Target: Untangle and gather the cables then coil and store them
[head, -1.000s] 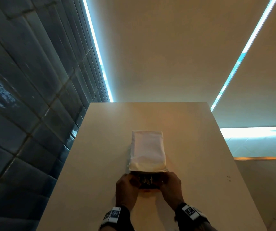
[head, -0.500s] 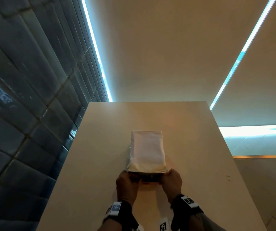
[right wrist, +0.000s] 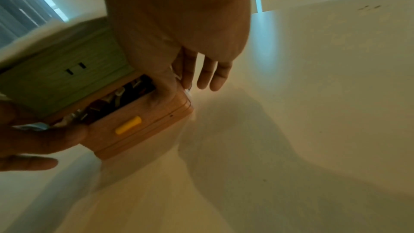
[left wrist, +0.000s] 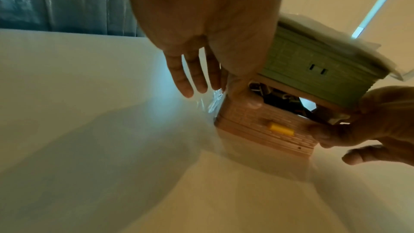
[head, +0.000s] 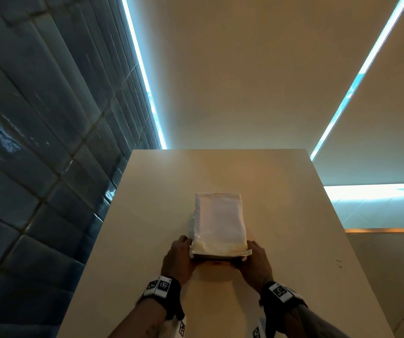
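A storage box (head: 218, 225) with a white-topped green lid (left wrist: 313, 65) and a tan base (right wrist: 143, 127) with a yellow latch (left wrist: 281, 129) stands on the table. The lid is slightly raised. Dark coiled cables (left wrist: 280, 98) show through the gap, and the right wrist view also shows the cables (right wrist: 125, 95). My left hand (head: 179, 254) lies along the box's near left corner, fingers (left wrist: 197, 84) straight and thumb on the base rim. My right hand (head: 257, 259) mirrors it at the near right corner, fingers (right wrist: 208, 77) straight.
The pale table (head: 293, 215) reaches to a far edge and a right edge. A dark tiled wall (head: 37, 167) runs along its left side. A clear plastic wrapper (left wrist: 215, 102) sticks out at the box's left side.
The lid has come down, so the head view no longer shows the cables. Both hands slid from the box's front to its near corners.
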`<state>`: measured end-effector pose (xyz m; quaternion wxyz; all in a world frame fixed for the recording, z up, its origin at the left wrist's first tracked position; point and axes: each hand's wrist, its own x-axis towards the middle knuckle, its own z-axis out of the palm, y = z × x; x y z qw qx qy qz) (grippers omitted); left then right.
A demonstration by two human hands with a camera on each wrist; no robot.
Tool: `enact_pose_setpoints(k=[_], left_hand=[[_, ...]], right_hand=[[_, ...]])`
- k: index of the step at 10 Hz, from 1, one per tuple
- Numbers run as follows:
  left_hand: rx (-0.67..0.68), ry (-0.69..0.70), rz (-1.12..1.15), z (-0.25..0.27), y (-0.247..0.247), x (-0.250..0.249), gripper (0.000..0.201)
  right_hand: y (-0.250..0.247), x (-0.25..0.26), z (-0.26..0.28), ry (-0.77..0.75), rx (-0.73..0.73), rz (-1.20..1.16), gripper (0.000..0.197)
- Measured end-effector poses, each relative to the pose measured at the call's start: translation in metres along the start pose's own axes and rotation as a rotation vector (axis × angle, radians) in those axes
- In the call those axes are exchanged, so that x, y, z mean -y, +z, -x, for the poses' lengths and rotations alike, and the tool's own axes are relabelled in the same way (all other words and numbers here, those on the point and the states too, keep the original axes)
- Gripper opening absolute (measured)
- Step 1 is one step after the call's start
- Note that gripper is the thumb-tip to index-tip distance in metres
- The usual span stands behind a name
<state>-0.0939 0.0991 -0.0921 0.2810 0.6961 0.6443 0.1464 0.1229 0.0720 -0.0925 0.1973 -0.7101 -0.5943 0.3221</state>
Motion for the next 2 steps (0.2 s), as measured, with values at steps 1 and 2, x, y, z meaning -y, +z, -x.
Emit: enact_pose_setpoints(k=[1,2], left_hand=[[0.006,-0.018,-0.008,0.003,-0.002,-0.007,0.04],[0.072,-0.097,-0.013,0.016,-0.004,-0.006,0.054]], right_hand=[[0.005,-0.006,-0.004,-0.001,0.044,0.087,0.037],[0.001,-0.016,0.002,0.043,0.082,0.086,0.043]])
